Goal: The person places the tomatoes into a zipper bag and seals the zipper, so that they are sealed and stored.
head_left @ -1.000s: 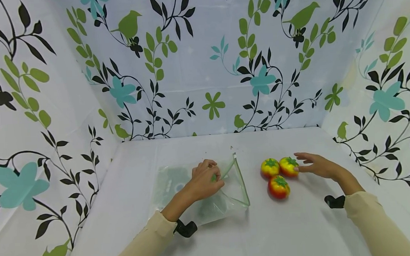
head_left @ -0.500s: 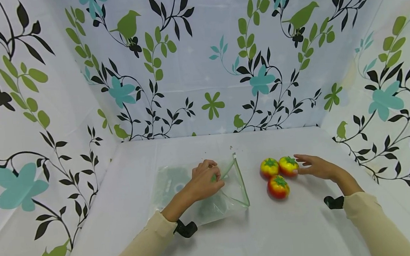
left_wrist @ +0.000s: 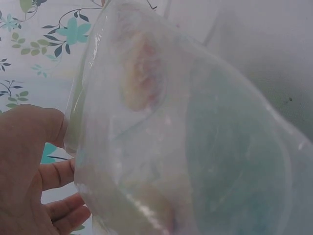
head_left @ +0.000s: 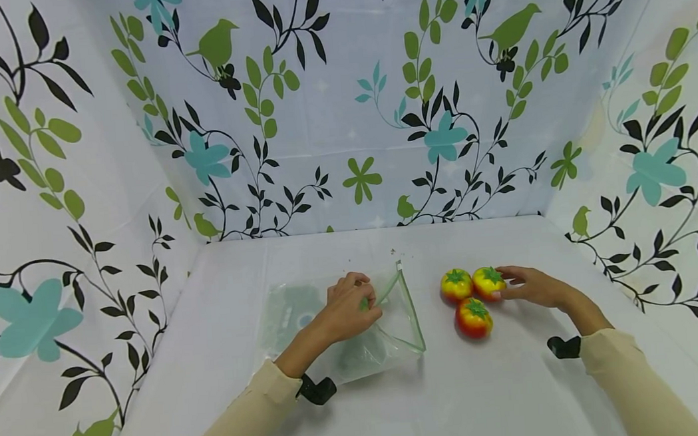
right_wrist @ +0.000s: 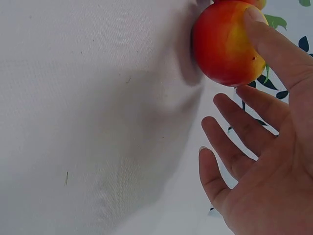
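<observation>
My left hand (head_left: pixel 348 306) pinches the edge of a clear zip bag (head_left: pixel 357 357) with a green zip strip, its mouth spread toward the right. In the left wrist view the hazy bag (left_wrist: pixel 234 147) fills most of the picture, thumb and fingers at its edge, red-yellow shapes blurred behind the plastic. Three red-and-yellow tomatoes with green leafy tops cluster right of the bag: back left (head_left: pixel 456 285), back right (head_left: pixel 487 283) and front (head_left: pixel 474 320). My right hand (head_left: pixel 533 287) touches the back right tomato (right_wrist: pixel 227 46), thumb laid over it, index fingertip at its edge, other fingers spread and loosely bent.
A white cloth covers the table (head_left: pixel 456 398). Cloth walls (head_left: pixel 342 112) printed with leaves, birds and flowers stand behind and at both sides. Black wrist straps with cameras (head_left: pixel 316 389) sit below both hands.
My right hand has shifted slightly left against the back right tomato, and the two back tomatoes have moved a little left. The left hand and bag have stayed still.
</observation>
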Demonstrator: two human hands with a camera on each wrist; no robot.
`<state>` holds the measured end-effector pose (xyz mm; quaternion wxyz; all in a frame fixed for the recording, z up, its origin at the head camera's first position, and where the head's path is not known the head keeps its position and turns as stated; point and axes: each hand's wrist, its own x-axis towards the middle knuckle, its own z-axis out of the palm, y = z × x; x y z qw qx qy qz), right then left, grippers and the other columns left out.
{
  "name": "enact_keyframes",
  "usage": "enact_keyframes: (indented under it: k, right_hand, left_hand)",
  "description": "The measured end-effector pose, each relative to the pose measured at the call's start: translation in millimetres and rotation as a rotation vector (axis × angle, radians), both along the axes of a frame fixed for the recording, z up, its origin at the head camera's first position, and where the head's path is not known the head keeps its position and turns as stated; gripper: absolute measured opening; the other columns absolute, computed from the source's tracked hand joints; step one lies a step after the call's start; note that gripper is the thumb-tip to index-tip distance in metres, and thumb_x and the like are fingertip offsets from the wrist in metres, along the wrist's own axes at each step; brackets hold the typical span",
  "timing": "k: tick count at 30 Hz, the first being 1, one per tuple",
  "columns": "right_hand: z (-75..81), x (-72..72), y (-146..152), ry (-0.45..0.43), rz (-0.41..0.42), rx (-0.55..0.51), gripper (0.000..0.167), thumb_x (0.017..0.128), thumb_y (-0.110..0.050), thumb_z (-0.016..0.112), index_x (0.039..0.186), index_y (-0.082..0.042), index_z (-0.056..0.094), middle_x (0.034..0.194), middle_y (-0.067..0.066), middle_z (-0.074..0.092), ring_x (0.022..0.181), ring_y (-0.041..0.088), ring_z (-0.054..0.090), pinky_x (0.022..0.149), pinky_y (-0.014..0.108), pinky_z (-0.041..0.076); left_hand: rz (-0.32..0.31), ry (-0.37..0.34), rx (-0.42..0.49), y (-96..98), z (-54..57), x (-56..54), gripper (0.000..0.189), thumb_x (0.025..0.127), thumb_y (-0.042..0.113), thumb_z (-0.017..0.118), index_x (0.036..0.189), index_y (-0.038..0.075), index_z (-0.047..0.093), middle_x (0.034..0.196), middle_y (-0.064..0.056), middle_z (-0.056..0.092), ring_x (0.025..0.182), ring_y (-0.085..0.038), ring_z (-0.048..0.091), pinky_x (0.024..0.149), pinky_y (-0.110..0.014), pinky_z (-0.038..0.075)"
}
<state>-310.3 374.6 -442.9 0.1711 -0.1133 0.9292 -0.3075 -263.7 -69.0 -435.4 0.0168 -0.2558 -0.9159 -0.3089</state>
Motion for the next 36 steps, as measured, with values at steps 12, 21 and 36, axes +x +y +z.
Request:
enact_keyframes:
  k: [12, 21, 36]
  right_hand:
    - [-3.7, -0.6, -1.7, 0.004, -0.015, -0.031, 0.078, 0.100, -0.041, 0.070, 0.156, 0.004, 0.040, 0.152, 0.037, 0.047, 0.140, 0.056, 0.045, 0.110, 0.069, 0.041]
    - [-0.7, 2.1, -2.0, 0.024, -0.016, -0.030, 0.077, 0.100, -0.041, 0.070, 0.154, 0.005, 0.041, 0.151, 0.036, 0.050, 0.138, 0.055, 0.048, 0.109, 0.069, 0.042]
    - [8.1, 5.8, 6.4, 0.023, -0.021, -0.014, 0.079, 0.101, -0.043, 0.067, 0.154, 0.007, 0.039, 0.151, 0.037, 0.048, 0.137, 0.054, 0.049, 0.110, 0.068, 0.042]
  left_hand:
    - [0.003, 0.007, -0.009, 1.2, -0.8, -0.6, 0.018, 0.094, 0.028, 0.061, 0.077, 0.022, 0.057, 0.147, -0.015, 0.052, 0.138, -0.036, 0.046, 0.109, -0.067, 0.030]
    - [0.009, 0.004, -0.010, 2.8, -0.5, -0.3, 0.018, 0.093, 0.029, 0.061, 0.077, 0.022, 0.057, 0.146, -0.012, 0.052, 0.137, -0.035, 0.046, 0.109, -0.065, 0.030]
    - [0.006, 0.006, -0.002, 2.1, 0.8, -0.5, 0.018, 0.094, 0.028, 0.061, 0.077, 0.022, 0.058, 0.147, -0.013, 0.052, 0.138, -0.035, 0.046, 0.108, -0.066, 0.031]
